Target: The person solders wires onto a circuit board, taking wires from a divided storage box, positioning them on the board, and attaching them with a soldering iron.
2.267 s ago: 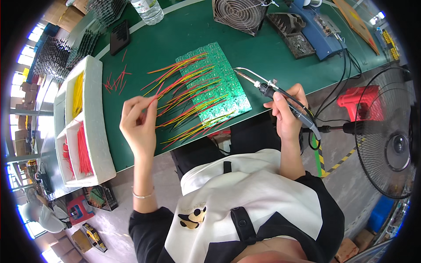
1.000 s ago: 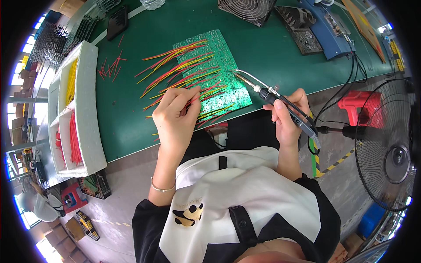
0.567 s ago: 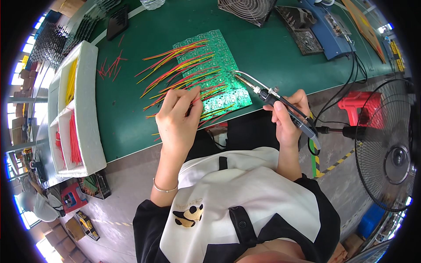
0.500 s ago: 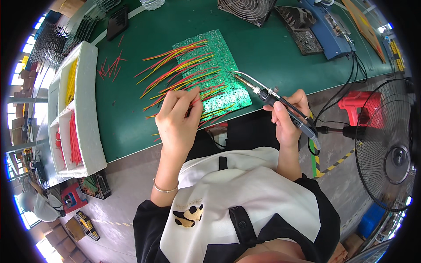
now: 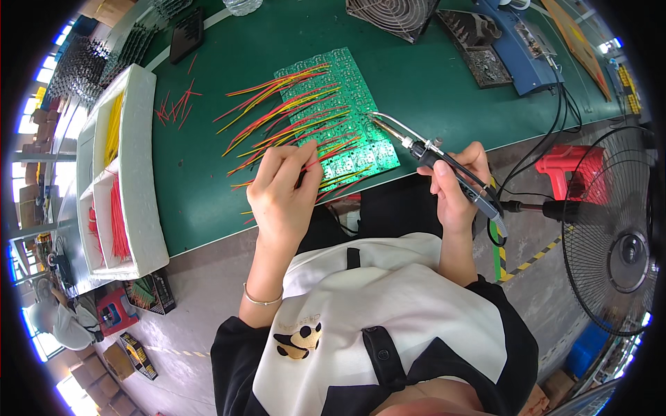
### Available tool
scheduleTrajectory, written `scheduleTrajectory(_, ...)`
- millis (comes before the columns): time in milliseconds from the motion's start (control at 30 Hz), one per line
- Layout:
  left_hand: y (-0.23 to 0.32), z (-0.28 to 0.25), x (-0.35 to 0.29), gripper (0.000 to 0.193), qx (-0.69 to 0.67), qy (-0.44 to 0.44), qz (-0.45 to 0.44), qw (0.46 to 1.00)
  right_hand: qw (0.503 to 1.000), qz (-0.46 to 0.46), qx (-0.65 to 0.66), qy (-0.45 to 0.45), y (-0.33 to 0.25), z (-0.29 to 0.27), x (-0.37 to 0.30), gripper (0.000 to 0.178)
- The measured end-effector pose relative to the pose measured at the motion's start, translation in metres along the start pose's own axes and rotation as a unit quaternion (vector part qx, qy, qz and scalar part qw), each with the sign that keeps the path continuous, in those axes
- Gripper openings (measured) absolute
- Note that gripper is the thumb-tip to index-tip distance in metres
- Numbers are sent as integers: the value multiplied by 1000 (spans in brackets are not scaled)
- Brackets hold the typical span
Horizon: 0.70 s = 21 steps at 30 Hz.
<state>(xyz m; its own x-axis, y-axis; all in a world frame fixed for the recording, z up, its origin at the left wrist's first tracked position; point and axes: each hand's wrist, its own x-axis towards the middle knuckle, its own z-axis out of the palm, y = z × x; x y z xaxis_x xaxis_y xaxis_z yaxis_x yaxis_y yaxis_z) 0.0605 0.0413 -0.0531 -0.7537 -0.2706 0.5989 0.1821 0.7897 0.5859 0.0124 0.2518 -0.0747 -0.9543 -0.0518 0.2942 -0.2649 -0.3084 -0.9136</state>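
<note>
A green circuit-board panel (image 5: 380,154) lies on the green bench mat. Rows of red and yellow wires (image 5: 281,105) stick out past its left side. Over the panel's lower left part is my left hand (image 5: 283,182), its thumb and fingers pinched together. A bit of red wire shows at the fingertips; the hand hides the rest of it. My right hand (image 5: 458,184) is closed round a soldering iron (image 5: 433,156) with a thin metal feed tube along it. The iron's tip points up and left, over the panel's right edge.
On the left stands a white foam box (image 5: 142,173) with yellow and red wires. Loose red wire pieces (image 5: 179,104) lie beside it. A blue soldering station (image 5: 517,41), an iron stand (image 5: 479,52) and a square fan (image 5: 395,14) are at the back. A round fan (image 5: 617,243) stands at right.
My left hand has shifted very slightly at the panel, which has slid a little to the right. The right hand and the soldering iron look still.
</note>
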Motion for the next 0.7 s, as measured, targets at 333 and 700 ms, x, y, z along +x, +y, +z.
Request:
scheduleTrajectory(333,-2,1,1,17,-13,-10,4,1000,1000,-2,-1,0,0,1,0,27)
scheduleTrajectory(700,-1,0,1,16,-15,-11,-20,1000,1000,-2,-4,2,0,1,0,27)
